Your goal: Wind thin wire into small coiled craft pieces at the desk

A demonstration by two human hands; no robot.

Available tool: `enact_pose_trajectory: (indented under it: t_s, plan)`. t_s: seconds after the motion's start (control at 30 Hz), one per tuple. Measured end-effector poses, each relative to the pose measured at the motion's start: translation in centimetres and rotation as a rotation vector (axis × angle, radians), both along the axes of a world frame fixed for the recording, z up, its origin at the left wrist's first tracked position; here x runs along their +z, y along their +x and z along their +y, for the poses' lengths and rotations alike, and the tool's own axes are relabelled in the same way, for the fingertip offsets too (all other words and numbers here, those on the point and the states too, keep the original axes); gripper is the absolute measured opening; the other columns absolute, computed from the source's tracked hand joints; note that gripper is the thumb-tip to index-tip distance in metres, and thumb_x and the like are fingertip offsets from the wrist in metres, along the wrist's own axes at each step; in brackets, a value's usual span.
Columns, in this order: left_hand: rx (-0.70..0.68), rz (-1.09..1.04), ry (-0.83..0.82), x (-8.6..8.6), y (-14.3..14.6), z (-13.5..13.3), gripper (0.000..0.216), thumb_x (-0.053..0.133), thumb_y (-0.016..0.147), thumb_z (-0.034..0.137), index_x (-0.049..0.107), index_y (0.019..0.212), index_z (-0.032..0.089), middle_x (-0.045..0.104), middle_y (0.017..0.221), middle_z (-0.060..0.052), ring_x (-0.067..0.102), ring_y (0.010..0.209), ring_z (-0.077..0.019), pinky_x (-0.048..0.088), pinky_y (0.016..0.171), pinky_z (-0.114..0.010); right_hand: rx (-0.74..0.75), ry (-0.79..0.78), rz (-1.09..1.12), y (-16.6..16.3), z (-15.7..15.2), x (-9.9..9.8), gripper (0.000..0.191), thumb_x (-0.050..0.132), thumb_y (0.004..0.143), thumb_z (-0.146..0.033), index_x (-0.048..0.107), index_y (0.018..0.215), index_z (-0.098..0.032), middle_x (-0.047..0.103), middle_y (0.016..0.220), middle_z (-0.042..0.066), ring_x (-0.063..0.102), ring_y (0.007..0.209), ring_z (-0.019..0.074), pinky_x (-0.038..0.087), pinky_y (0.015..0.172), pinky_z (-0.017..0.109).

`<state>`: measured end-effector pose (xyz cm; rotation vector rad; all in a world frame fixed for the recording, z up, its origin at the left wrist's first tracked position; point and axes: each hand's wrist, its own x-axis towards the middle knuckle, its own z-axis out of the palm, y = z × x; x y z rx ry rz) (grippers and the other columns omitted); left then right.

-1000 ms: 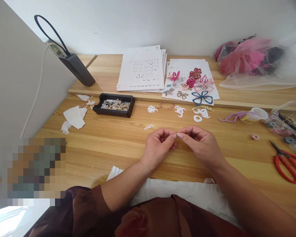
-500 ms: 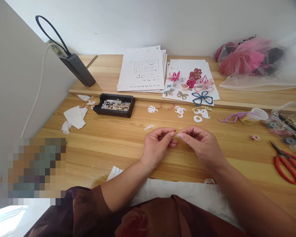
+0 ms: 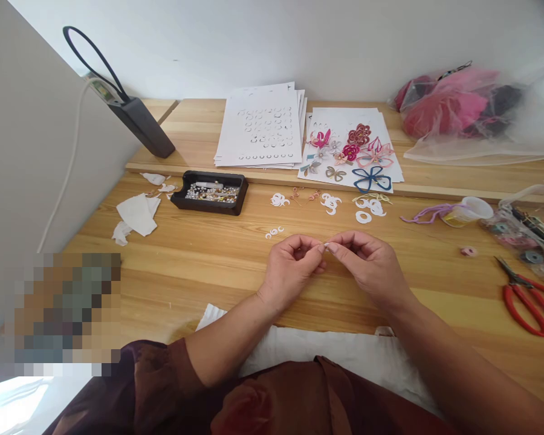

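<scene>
My left hand (image 3: 291,270) and my right hand (image 3: 372,263) rest on the wooden table (image 3: 199,266) near its front edge. Both hands are pinched, thumb against forefinger, and their fingertips meet in the middle. A tiny white piece (image 3: 326,246) shows between the fingertips; it is too small to name. Just beyond the hands lie small white paper cut-outs (image 3: 274,232).
A black tray of beads (image 3: 211,193) sits at the left. White punched sheets (image 3: 263,127) and a sheet with coloured wire flowers (image 3: 353,151) lie on the raised shelf. Red-handled scissors (image 3: 526,296) lie at the right, near a plastic cup (image 3: 469,211). Torn paper scraps (image 3: 136,214) lie far left.
The fingertips parted slightly half a second ago and have come back together. The hands stay in the same spot.
</scene>
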<state>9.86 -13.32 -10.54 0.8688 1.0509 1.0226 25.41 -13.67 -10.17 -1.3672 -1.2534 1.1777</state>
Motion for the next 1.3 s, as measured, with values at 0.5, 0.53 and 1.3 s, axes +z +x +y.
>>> enact_pose_trajectory:
  t_s: [0.5,0.53,1.3]
  plan:
    - [0.026,-0.072,-0.017,-0.49,0.02,0.18,0.026,0.077,0.079,0.037,0.07,0.084,0.012,0.066,0.072,-0.001,0.063,0.06,-0.0082,0.053,0.061,-0.02,-0.003,-0.036,0.048,0.24,0.15,0.29,0.018,0.077,0.079,-0.036,0.068,0.077,-0.02,0.064,0.07,-0.001,0.05,0.06,0.0102,0.042,0.059,0.027]
    - [0.03,-0.081,-0.024,-0.57,0.01,0.21,0.026,0.077,0.08,0.037,0.071,0.086,0.012,0.066,0.074,-0.001,0.064,0.061,-0.0085,0.054,0.061,-0.02,-0.017,-0.021,0.024,0.27,0.17,0.37,0.017,0.076,0.08,-0.035,0.068,0.077,-0.02,0.064,0.07,0.0,0.051,0.061,0.0109,0.042,0.06,0.027]
    - [0.0,-0.096,-0.086,-0.65,-0.21,0.43,0.025,0.079,0.077,0.031,0.072,0.091,0.012,0.071,0.078,-0.003,0.068,0.067,-0.011,0.058,0.068,-0.024,-0.002,0.15,-0.402,0.29,-0.29,0.92,0.011,0.069,0.084,-0.03,0.07,0.079,-0.02,0.06,0.065,-0.001,0.046,0.057,0.0118,0.037,0.054,0.027]
